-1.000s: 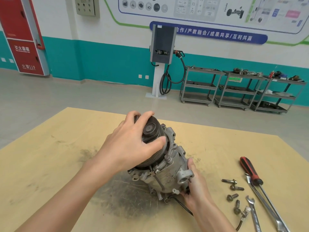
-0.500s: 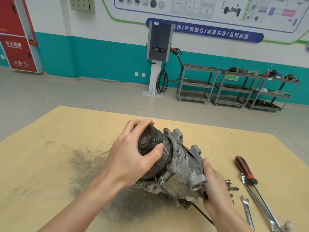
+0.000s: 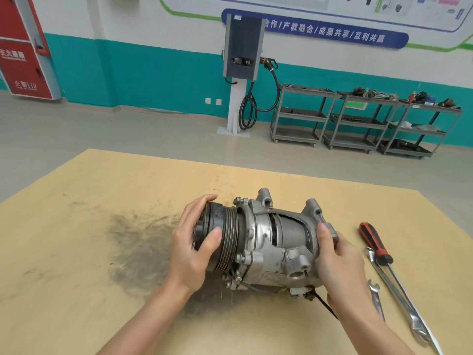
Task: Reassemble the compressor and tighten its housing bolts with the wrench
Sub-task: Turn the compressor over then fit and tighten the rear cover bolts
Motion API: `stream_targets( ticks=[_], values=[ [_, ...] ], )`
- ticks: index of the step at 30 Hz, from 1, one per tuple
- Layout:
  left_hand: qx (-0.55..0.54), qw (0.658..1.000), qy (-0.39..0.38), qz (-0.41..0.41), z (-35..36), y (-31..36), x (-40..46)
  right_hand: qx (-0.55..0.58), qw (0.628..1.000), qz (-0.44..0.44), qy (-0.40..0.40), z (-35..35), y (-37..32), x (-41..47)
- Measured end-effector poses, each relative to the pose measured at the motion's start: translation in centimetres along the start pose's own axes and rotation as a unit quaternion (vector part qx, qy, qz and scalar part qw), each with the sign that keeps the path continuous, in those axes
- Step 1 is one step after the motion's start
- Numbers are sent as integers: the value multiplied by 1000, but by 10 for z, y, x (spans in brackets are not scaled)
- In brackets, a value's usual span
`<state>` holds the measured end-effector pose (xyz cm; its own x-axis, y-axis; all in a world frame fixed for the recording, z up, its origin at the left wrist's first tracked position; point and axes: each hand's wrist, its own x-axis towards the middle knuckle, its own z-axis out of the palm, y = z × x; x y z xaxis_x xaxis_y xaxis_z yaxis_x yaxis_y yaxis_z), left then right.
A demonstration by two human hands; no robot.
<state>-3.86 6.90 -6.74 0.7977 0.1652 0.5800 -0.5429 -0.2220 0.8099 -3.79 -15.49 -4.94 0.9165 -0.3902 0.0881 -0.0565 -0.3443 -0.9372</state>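
— Fingers (image 3: pixel 204 201) of the left hand (image 3: pixel 186 252): curled round the black ribbed pulley (image 3: pixel 225 242); the right hand (image 3: pixel 340 267) grips the rear end.
— Grey cast-metal compressor (image 3: pixel 271 242): laid sideways on the pale wooden table (image 3: pixel 102 252); long steel wrench (image 3: pixel 399 295) lying beside it, untouched.

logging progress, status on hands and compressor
Left hand grips pulley; right hand holds rear end. Compressor lies sideways on table. Wrenches, screwdriver untouched at right. Nothing in the way.
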Motion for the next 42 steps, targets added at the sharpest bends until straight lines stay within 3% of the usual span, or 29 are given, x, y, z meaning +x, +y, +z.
stream_targets(
  ticks=[12,24,27,32,39,42],
  values=[
    [-76,995,49,-42,-7,-36,-13,-71,995,-71,14,13,-9,-14],
    [-89,994,19,-56,-7,-53,-13,-94,993,-70,19,11,-10,-16],
    [-85,994,8,-62,-10,-51,-12,-91,994,-60,0,8,-13,-17],
    [-68,994,4,-86,-26,-51,-14,-78,992,-28,-97,2,-18,-26],
    [-40,991,19,-124,-38,-48,-14,-58,989,-47,-130,1,-23,-38],
    [-26,991,-1,-134,-42,-46,-14,-70,988,-83,-106,-2,-23,-47]
  ],
)
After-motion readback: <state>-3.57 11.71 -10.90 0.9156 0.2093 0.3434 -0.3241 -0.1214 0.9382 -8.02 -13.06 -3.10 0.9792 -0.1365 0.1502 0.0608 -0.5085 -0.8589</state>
